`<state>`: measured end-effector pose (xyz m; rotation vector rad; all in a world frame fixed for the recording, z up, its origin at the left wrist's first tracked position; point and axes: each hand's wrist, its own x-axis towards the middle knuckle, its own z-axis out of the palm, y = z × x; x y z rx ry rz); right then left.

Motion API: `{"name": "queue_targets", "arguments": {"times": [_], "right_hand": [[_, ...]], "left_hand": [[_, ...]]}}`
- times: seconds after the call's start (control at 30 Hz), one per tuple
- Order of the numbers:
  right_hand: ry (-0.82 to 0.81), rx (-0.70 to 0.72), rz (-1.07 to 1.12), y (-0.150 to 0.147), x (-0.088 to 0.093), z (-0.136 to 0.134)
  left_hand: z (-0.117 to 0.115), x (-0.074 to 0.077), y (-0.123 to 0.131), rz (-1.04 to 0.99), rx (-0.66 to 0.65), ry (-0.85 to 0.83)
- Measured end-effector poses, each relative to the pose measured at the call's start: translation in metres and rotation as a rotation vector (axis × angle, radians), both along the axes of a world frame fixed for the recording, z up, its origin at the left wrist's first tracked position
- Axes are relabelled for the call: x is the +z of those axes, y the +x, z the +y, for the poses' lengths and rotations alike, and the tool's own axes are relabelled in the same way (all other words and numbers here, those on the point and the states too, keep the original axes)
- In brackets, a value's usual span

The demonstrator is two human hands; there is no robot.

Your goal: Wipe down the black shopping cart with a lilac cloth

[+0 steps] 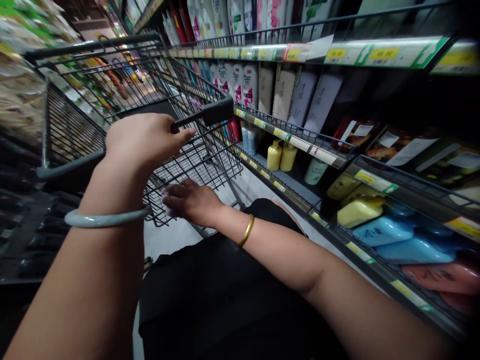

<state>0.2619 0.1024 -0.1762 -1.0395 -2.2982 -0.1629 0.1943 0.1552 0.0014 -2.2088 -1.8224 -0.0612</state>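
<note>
My left hand (140,137), with a pale bangle (105,218) on its wrist, is wrapped round the dark handle (218,110) of a shopping cart. Lower down, my right hand (197,202) is close to the wire basket (225,160) of the cart, below the handle. Its fingers are curled together, with something pale at their tips that I cannot make out. A gold bracelet (246,230) circles the right wrist. The visible part of the wire basket shows the floor through its mesh.
Shelves on the right bear white shampoo bottles (249,87), yellow pump bottles (274,155) and blue bottles (384,230) lying tilted. Price labels line the shelf edge (294,141). Blurred bagged goods (22,100) stand on the left. Pale floor shows between cart and shelves.
</note>
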Motion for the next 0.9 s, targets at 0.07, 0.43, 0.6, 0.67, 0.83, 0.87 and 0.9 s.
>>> {"name": "queue_targets", "arguments": {"times": [0.07,0.43,0.6,0.67,0.83,0.87,0.9], "right_hand": [[0.012,-0.018,0.031,0.002,0.001,0.0],[-0.078,-0.114,0.127,0.017,0.014,-0.002],[-0.114,-0.183,0.165,0.023,0.013,0.004],[-0.158,-0.165,0.14,0.024,0.011,0.006],[-0.087,-0.205,0.252,0.026,0.018,0.005],[-0.089,-0.219,0.264,0.026,0.018,0.005],[-0.102,-0.227,0.262,0.026,0.017,0.006]], "left_hand": [[0.001,0.0,-0.002,0.008,0.002,-0.005],[0.004,0.0,-0.01,0.046,0.075,0.002],[0.005,-0.001,-0.017,0.065,0.102,0.02],[0.004,-0.001,-0.02,0.068,0.115,0.013],[0.005,0.0,-0.029,0.092,0.142,0.008],[0.005,0.0,-0.03,0.098,0.15,0.005],[0.005,0.001,-0.032,0.102,0.156,0.003]]}}
